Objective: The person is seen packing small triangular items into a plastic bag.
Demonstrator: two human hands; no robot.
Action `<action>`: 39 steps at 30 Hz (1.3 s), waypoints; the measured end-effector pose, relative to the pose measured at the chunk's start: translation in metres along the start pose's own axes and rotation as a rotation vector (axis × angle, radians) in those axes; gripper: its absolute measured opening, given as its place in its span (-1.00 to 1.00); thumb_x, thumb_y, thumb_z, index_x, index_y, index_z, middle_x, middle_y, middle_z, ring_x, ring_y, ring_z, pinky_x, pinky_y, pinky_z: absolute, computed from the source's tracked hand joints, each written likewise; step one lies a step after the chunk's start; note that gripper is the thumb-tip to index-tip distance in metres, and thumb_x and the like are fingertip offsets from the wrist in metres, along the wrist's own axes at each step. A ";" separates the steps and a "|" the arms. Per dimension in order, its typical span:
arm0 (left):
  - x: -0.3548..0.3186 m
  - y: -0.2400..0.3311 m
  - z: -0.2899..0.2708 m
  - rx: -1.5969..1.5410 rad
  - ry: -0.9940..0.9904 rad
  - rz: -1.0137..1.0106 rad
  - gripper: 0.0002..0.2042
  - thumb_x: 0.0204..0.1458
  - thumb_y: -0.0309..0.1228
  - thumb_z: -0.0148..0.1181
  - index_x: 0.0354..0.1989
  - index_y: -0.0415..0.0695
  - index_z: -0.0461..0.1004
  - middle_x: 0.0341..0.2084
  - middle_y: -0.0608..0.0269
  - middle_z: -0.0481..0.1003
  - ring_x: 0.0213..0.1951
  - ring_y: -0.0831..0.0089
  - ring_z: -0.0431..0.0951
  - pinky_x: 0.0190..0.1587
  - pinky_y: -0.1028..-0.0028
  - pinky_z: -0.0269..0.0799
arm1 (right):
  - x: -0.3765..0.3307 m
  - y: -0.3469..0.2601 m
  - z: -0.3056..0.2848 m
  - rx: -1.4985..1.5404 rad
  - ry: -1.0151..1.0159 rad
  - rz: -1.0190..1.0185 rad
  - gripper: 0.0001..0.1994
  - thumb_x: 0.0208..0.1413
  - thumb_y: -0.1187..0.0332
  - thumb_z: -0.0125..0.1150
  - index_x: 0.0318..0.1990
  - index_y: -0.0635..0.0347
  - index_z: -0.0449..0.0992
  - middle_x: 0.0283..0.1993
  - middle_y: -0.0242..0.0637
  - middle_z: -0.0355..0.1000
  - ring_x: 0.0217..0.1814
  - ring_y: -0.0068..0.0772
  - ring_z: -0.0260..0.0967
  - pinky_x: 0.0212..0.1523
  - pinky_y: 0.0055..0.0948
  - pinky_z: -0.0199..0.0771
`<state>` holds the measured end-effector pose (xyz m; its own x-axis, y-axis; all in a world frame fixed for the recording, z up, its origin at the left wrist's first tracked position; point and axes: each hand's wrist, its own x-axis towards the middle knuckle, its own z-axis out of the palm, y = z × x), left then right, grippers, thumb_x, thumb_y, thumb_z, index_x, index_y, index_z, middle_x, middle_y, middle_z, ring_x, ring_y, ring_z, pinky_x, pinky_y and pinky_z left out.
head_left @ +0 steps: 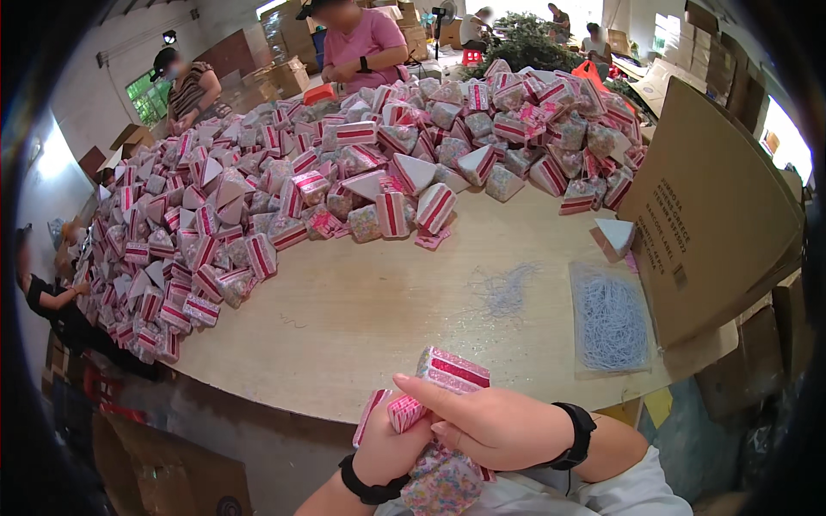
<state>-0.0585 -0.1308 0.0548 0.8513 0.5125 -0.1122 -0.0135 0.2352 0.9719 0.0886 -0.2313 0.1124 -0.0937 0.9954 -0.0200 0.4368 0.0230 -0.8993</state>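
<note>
- Workshop setting: a large round light-wood table (370,318) fills the view, with stacked brown cardboard cartons along the walls.
- Across the far and left parts of the table lies a deep heap of small wedge-shaped gift boxes with pink-and-white stripes and clear speckled windows (284,189).
- One white-topped wedge box (613,237) stands apart from the heap, just beside a big folded cardboard sheet (714,215) leaning at the right table edge.
- A clear plastic bag of thin pale-blue cords (609,320) lies flat on the table near the right edge; a few loose pale cords (508,288) lie just to its left.
- Left hand (391,447), wearing a black wristband, is closed around the lower part of the pink striped wedge box with sprinkle-pattern window (447,404), gripping it from below at the near table edge.
- Right hand (495,426), wearing a black wristwatch, lies across the same box from the right, fingers curled over it and fingertips pressing the pink striped flap at its left end.
- The box sits between both hands, above the person's lap, its striped top end protruding above the right hand.
- Other people sit at the far and left sides of the table, among them a person in a pink shirt (361,43).
</note>
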 end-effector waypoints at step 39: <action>0.005 0.010 0.002 0.185 -0.102 0.059 -0.76 -0.05 -0.63 -0.03 -0.17 -0.26 0.39 -0.34 0.23 0.48 -0.24 0.51 0.46 -0.20 0.51 0.37 | 0.000 0.006 0.008 -0.170 0.144 0.005 -0.39 0.07 0.49 -0.06 0.32 0.15 -0.01 -0.56 -0.05 0.37 -0.56 -0.04 0.37 -0.49 -0.24 0.38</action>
<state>-0.0531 -0.1279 0.0640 0.9007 0.4324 -0.0416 0.0235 0.0472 0.9986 0.0840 -0.2318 0.1033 0.0326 0.9983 0.0493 0.5824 0.0211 -0.8126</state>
